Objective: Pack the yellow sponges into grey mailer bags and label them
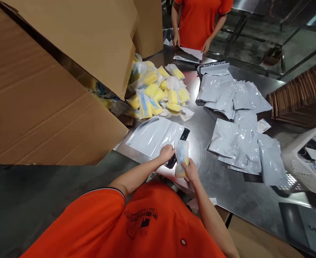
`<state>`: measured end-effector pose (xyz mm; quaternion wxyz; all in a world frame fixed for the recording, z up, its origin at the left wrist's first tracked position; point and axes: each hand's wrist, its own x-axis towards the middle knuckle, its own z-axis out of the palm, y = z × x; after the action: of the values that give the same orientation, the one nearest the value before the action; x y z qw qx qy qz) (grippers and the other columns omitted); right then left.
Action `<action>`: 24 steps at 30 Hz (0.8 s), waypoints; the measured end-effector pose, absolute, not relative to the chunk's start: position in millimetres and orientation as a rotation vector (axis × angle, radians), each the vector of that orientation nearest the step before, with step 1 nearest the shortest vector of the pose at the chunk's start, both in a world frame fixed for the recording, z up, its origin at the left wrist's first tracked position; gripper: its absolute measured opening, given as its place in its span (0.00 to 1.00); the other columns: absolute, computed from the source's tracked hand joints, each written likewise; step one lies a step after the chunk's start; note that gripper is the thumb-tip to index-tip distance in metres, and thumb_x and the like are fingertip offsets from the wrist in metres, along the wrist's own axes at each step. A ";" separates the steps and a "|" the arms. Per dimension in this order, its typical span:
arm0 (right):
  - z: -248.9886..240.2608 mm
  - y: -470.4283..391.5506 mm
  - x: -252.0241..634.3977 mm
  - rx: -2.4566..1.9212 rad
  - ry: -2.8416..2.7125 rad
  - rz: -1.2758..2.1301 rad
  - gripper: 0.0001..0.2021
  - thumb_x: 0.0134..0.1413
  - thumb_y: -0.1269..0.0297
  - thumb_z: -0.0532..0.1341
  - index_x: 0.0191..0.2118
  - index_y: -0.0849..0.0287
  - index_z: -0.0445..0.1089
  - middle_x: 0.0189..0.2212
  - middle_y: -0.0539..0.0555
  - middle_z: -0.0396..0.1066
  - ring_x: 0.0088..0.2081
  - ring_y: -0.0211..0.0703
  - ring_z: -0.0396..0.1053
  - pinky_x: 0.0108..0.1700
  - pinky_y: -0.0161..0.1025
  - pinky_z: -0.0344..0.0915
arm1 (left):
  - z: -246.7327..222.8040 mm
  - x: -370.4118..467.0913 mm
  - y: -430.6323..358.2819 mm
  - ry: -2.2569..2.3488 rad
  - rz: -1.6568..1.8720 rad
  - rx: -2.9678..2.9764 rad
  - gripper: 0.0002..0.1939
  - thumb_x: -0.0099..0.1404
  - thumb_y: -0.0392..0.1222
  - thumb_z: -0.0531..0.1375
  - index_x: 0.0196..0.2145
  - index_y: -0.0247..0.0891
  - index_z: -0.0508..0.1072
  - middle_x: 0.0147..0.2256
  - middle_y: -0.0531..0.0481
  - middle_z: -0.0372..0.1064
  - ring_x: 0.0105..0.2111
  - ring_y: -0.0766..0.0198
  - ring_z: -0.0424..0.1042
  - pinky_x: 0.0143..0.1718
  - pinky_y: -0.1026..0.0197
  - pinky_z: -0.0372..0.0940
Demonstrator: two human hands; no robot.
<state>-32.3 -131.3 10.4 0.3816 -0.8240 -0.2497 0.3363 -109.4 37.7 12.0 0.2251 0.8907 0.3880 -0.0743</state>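
My right hand (190, 170) is closed on a frosted plastic packet (182, 154) with something yellow and blue inside. To its left, my left hand (167, 153) has its fingers curled at the edge of a white mailer bag (171, 134), whose black inner side shows beside the fingers. The packet is upright between my hands, over the near edge of that mailer. A fanned stack of flat white mailers (149, 138) lies under and left of my left hand. Beyond it is a heap of similar yellow packets (154, 89).
Large cardboard boxes (53, 89) crowd the left side. Filled grey-white mailers (238, 139) are piled on the steel table (198, 143) to the right, near a white plastic basket (295, 150) and stacked cardboard (300, 93). A co-worker (199, 25) handles a mailer across the table.
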 end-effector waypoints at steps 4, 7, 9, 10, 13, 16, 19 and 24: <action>14.8 -134.1 -26.4 -1.958 -0.789 0.769 0.24 0.55 0.55 0.55 0.54 0.62 0.70 0.45 0.57 0.75 0.43 0.47 0.70 0.48 0.40 0.64 | 11.4 -110.2 27.4 1.129 -0.146 2.435 0.15 0.70 0.37 0.52 0.47 0.31 0.74 0.47 0.36 0.74 0.48 0.52 0.74 0.47 0.58 0.66; 14.8 -131.4 -20.3 -1.962 -0.736 0.836 0.26 0.52 0.52 0.55 0.52 0.64 0.71 0.43 0.57 0.76 0.41 0.48 0.70 0.46 0.40 0.64 | 8.8 -106.9 20.4 1.144 -0.108 2.416 0.14 0.68 0.34 0.53 0.48 0.30 0.74 0.46 0.34 0.73 0.48 0.50 0.73 0.46 0.58 0.66; 13.9 -129.7 -15.9 -1.983 -0.684 0.932 0.25 0.49 0.52 0.56 0.47 0.63 0.73 0.38 0.56 0.76 0.38 0.47 0.70 0.41 0.39 0.65 | 6.1 -105.6 21.7 1.146 -0.073 2.397 0.14 0.66 0.30 0.52 0.44 0.30 0.75 0.45 0.35 0.74 0.47 0.51 0.74 0.44 0.58 0.66; 13.5 -129.7 -14.1 -1.991 -0.666 0.966 0.24 0.48 0.51 0.57 0.45 0.63 0.73 0.35 0.55 0.76 0.36 0.46 0.69 0.39 0.39 0.65 | 4.8 -106.0 24.5 1.143 -0.052 2.385 0.13 0.65 0.29 0.52 0.42 0.30 0.76 0.43 0.35 0.74 0.45 0.51 0.75 0.43 0.58 0.66; 14.9 -133.4 -11.9 -1.988 -0.650 0.996 0.22 0.48 0.50 0.56 0.41 0.63 0.74 0.31 0.54 0.75 0.33 0.45 0.68 0.35 0.38 0.64 | 3.7 -112.2 38.5 1.104 0.036 2.347 0.11 0.64 0.30 0.54 0.33 0.33 0.76 0.35 0.41 0.75 0.38 0.55 0.76 0.39 0.59 0.66; 21.1 -136.3 -15.2 -1.955 -0.694 1.012 0.22 0.50 0.49 0.55 0.39 0.62 0.74 0.30 0.53 0.74 0.31 0.44 0.67 0.33 0.37 0.63 | 10.5 -122.3 49.4 1.031 0.188 2.346 0.09 0.63 0.31 0.54 0.30 0.36 0.74 0.35 0.46 0.74 0.37 0.59 0.74 0.40 0.60 0.66; 28.8 -127.2 -18.8 -1.922 -0.887 0.972 0.17 0.51 0.54 0.57 0.40 0.59 0.75 0.32 0.52 0.75 0.33 0.44 0.68 0.37 0.37 0.63 | 24.2 -127.4 44.3 0.900 0.342 2.388 0.07 0.59 0.29 0.56 0.30 0.38 0.73 0.43 0.46 0.74 0.46 0.58 0.71 0.49 0.56 0.64; 31.2 -92.9 -6.2 -1.804 -0.799 0.873 0.03 0.45 0.64 0.62 0.25 0.56 0.71 0.25 0.53 0.73 0.33 0.46 0.69 0.40 0.40 0.64 | 44.3 -127.7 11.3 0.396 0.554 2.442 0.07 0.57 0.28 0.57 0.27 0.39 0.70 0.42 0.46 0.74 0.47 0.57 0.70 0.50 0.54 0.63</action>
<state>-6.2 -92.9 31.2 0.4724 -0.7370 -0.3263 0.3566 -127.7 11.3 44.3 0.2987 0.9193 0.1490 0.2085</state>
